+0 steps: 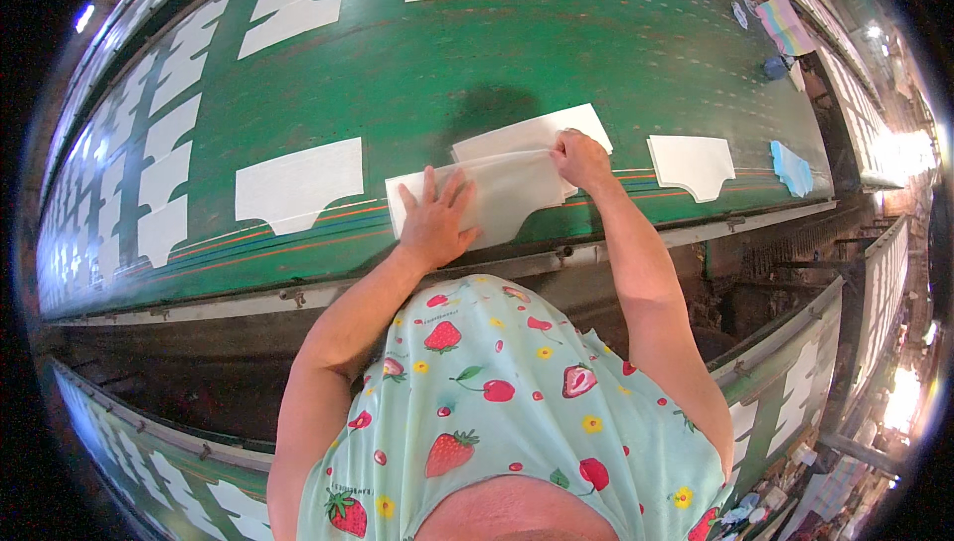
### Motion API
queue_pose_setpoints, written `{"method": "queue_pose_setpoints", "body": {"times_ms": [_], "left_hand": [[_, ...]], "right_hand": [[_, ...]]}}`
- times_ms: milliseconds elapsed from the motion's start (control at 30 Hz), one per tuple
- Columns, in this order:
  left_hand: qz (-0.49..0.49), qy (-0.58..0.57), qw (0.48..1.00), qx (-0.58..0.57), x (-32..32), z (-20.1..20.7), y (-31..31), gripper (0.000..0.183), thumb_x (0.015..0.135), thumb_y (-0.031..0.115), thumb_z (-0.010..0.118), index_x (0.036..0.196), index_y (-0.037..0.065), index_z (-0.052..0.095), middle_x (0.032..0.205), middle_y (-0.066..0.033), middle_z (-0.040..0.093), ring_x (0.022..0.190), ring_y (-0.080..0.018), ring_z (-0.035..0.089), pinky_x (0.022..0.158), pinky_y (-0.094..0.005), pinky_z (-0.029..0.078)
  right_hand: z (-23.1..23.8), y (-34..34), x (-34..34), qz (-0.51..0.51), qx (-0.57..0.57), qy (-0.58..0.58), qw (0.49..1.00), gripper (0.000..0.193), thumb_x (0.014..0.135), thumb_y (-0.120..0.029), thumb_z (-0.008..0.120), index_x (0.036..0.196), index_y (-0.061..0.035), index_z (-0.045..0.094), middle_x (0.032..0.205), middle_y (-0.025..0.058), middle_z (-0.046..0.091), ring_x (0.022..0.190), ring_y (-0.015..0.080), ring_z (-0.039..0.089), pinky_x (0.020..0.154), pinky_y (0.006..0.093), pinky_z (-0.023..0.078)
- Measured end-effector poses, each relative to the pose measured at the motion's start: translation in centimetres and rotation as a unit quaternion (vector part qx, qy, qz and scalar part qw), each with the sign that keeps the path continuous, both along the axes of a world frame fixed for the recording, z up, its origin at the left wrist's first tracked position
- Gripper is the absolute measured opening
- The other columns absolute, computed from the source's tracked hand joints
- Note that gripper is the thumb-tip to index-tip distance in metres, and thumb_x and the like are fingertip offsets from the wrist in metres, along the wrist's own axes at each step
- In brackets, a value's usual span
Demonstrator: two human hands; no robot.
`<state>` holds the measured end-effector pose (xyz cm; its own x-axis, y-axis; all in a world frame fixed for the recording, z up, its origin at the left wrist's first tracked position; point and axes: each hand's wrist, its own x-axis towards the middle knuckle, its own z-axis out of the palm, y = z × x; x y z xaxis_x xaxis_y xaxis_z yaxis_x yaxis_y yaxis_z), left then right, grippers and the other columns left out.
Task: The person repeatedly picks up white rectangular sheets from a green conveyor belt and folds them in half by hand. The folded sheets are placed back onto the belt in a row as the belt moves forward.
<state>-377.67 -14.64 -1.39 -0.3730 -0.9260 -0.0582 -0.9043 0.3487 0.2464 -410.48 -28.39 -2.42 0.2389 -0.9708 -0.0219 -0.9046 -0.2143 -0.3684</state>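
A white cut fabric panel (502, 193) with a curved cut-out lies at the near edge of the long green table (417, 74). On its left end my left hand (437, 220) rests with the fingers spread. My right hand (582, 157) is closed in a pinch on the panel's far right edge, where the cloth looks slightly lifted. Behind and partly under it is a tilted white stack of panels (527, 134). Another white panel (303, 183) lies flat to the left, and one more panel (691, 161) to the right, both apart from my hands.
A light blue cloth (791, 168) lies at the table's right end, with a striped cloth (785, 26) farther back. Several white panels (169, 163) are laid in rows at left. A metal rail (537, 261) runs along the near edge. Behind me stands another green table (169, 442).
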Motion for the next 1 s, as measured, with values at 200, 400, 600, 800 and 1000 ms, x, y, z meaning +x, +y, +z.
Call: {"method": "queue_pose_setpoints", "body": {"times_ms": [200,400,600,800,1000], "left_hand": [[-0.017,0.204,0.979,-0.010,1.0,-1.5,0.5,0.068,0.093,0.031,0.083,0.153,0.009,0.060,0.156,-0.0119,0.064,0.150,-0.0386,0.054,0.124,-0.0622,0.041],[0.222,0.650,0.703,0.186,-0.9,-0.5,0.9,0.035,0.095,0.001,0.082,0.127,0.000,0.069,0.123,-0.0065,0.076,0.111,-0.0141,0.070,0.099,-0.0320,0.058],[0.343,0.624,0.691,0.125,6.4,3.6,1.4,0.013,0.106,0.010,0.071,0.116,0.003,0.075,0.104,-0.0008,0.078,0.092,-0.0078,0.068,0.078,-0.0286,0.055],[0.376,0.483,0.790,-0.039,20.6,7.0,2.6,0.011,0.101,0.008,0.081,0.109,0.002,0.081,0.098,-0.0007,0.081,0.087,-0.0064,0.069,0.076,-0.0275,0.057],[0.409,0.510,0.752,-0.087,34.2,6.8,-0.2,0.010,0.102,0.008,0.078,0.109,0.002,0.078,0.089,0.0026,0.073,0.079,-0.0051,0.063,0.071,-0.0261,0.052]], "right_hand": [[1.4,0.7,2.2,-0.023,0.079,0.064,0.995,0.019,0.088,-0.024,0.074,0.090,-0.0059,0.078,0.098,0.0174,0.076,0.097,0.0405,0.075,0.089,0.0526,0.062],[2.7,3.2,15.7,0.262,-0.092,-0.219,0.935,0.016,0.076,-0.020,0.083,0.079,-0.0061,0.076,0.091,0.0175,0.074,0.097,0.0391,0.072,0.089,0.0487,0.059],[4.9,3.0,25.5,0.291,0.203,-0.468,0.810,0.023,0.090,-0.023,0.084,0.096,-0.0024,0.075,0.107,0.0194,0.077,0.103,0.0340,0.075,0.091,0.0444,0.058],[4.1,0.0,27.4,0.348,0.257,-0.202,0.879,0.027,0.096,-0.025,0.083,0.102,0.0006,0.076,0.091,0.0143,0.075,0.087,0.0240,0.071,0.081,0.0394,0.056],[2.3,-2.3,30.7,0.237,0.249,-0.271,0.899,0.018,0.097,-0.015,0.084,0.092,0.0001,0.076,0.080,-0.0006,0.067,0.077,0.0091,0.057,0.070,0.0319,0.049]]}}
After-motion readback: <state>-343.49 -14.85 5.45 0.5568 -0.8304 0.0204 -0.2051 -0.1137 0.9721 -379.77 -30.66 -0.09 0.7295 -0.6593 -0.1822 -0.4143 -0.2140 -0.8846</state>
